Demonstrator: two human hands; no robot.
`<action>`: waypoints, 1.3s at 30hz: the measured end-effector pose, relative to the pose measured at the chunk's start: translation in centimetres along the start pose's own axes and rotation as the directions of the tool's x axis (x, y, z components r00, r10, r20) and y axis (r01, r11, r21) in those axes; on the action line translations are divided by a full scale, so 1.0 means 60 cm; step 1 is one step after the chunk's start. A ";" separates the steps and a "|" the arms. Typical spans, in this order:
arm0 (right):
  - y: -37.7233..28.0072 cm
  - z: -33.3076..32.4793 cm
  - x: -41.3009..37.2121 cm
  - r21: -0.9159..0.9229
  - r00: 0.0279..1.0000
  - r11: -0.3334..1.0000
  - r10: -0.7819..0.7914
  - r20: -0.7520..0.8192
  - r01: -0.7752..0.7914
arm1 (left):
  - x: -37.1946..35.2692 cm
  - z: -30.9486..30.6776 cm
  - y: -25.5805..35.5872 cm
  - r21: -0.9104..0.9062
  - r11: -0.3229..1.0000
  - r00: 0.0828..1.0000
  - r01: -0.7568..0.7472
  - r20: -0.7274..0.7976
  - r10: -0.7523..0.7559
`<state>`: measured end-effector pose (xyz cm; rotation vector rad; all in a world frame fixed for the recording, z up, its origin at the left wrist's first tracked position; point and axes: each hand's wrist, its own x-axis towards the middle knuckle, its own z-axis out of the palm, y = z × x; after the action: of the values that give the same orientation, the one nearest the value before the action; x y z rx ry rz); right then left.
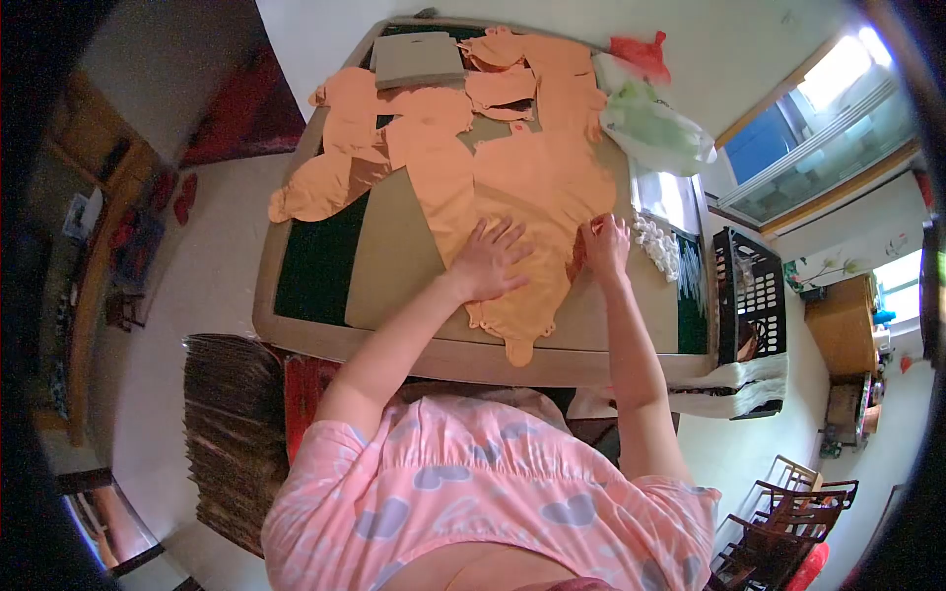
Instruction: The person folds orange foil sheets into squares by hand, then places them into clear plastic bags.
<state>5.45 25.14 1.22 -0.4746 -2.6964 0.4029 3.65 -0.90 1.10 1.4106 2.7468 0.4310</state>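
Note:
My left hand [491,261] lies flat with fingers spread on an orange fabric piece [532,182] in the middle of the table. At the right edge of this fabric, my right hand [605,244] has its fingers pinched together on the fabric edge, where a darker reddish underside shows. The fabric narrows to a rounded tab near the table's front. More orange pieces [325,182] lie at the left and back, some overlapping. Under the fabric is a brown cardboard sheet [389,251].
A grey-brown stack of card [419,59] sits at the back. On the right are a plastic bag [655,128], small white items [657,246] and a black crate [754,295]. Stacked brown sheets [232,433] stand at the front left, below the table edge [315,340].

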 end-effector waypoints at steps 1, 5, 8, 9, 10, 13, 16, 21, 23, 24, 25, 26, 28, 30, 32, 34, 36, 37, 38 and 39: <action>0.008 0.005 0.006 0.036 0.999 0.999 0.009 0.034 -0.010 | -0.001 0.000 0.000 -0.014 1.000 1.000 -0.008 -0.003 0.008; 0.026 0.020 0.016 0.124 0.997 0.992 -0.015 0.076 0.005 | -0.002 -0.001 -0.001 -0.032 0.999 1.000 -0.020 -0.007 0.020; -0.010 -0.022 0.016 0.314 0.965 0.925 0.148 0.217 -0.212 | -0.002 -0.004 0.000 -0.014 1.000 1.000 -0.022 0.005 0.022; -0.013 -0.028 0.017 0.560 0.944 0.776 0.138 0.299 -0.291 | -0.002 -0.005 0.001 -0.007 1.000 1.000 -0.022 0.014 0.022; -0.016 -0.033 0.020 0.747 0.922 0.557 0.102 0.373 -0.364 | -0.001 -0.006 0.001 0.001 1.000 1.000 -0.021 0.022 0.021; -0.007 -0.014 0.023 0.894 0.950 0.340 -0.011 0.313 -0.291 | 0.001 -0.002 0.000 -0.004 1.000 1.000 -0.018 0.012 0.018; 0.008 0.031 -0.005 0.278 0.948 0.909 -0.316 -0.032 0.312 | -0.001 0.000 0.000 -0.034 0.999 1.000 -0.022 -0.008 0.022; -0.063 0.006 -0.067 0.194 0.887 0.883 -0.451 0.097 0.428 | -0.004 -0.005 0.001 -0.070 0.997 1.000 -0.013 -0.020 0.012; -0.082 -0.009 -0.079 0.178 0.857 0.865 -0.495 0.143 0.470 | -0.005 -0.014 0.003 -0.052 0.998 0.999 -0.031 -0.025 0.029; -0.084 -0.011 -0.082 0.182 0.853 0.861 -0.501 0.148 0.475 | -0.005 -0.014 0.003 -0.074 0.996 0.997 -0.038 -0.068 0.033; -0.084 -0.013 -0.083 0.185 0.848 0.857 -0.508 0.151 0.481 | -0.005 -0.014 0.003 -0.096 0.994 0.993 -0.048 -0.113 0.037; -0.085 -0.015 -0.082 0.187 0.842 0.852 -0.517 0.153 0.489 | -0.003 -0.016 0.001 -0.115 0.992 0.986 -0.058 -0.160 0.039; -0.081 -0.007 -0.083 0.169 0.853 0.862 -0.502 0.143 0.478 | 0.002 -0.069 0.009 -0.535 0.842 0.954 0.068 -0.212 -0.211; -0.080 0.002 -0.084 0.140 0.859 0.866 -0.497 0.128 0.480 | 0.022 -0.081 -0.001 -0.587 0.804 0.822 -0.095 -0.502 -0.269; -0.086 -0.008 -0.085 0.143 0.856 0.862 -0.503 0.117 0.487 | 0.059 -0.074 -0.012 -0.463 0.884 0.840 -0.059 -0.501 -0.206; -0.090 -0.012 -0.086 0.148 0.850 0.854 -0.515 0.109 0.498 | 0.090 -0.044 -0.019 -0.296 0.955 0.881 0.010 -0.450 -0.149; -0.085 -0.008 -0.084 0.148 0.845 0.848 -0.525 0.098 0.509 | 0.120 -0.008 -0.025 -0.075 0.993 0.932 0.089 -0.346 -0.110; -0.083 -0.005 -0.083 0.137 0.848 0.851 -0.520 0.099 0.506 | 0.127 -0.011 -0.024 -0.063 0.988 0.948 0.141 -0.278 -0.153; -0.083 -0.002 -0.084 0.126 0.852 0.856 -0.514 0.100 0.502 | 0.130 -0.013 -0.024 -0.048 0.981 0.958 0.190 -0.210 -0.196; -0.084 0.000 -0.084 0.116 0.856 0.860 -0.507 0.100 0.496 | 0.133 -0.014 -0.025 -0.029 0.971 0.961 0.239 -0.140 -0.240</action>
<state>8.53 18.72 1.38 0.2979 -2.7700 0.4021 -2.38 4.45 2.34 1.0626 2.9728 0.5544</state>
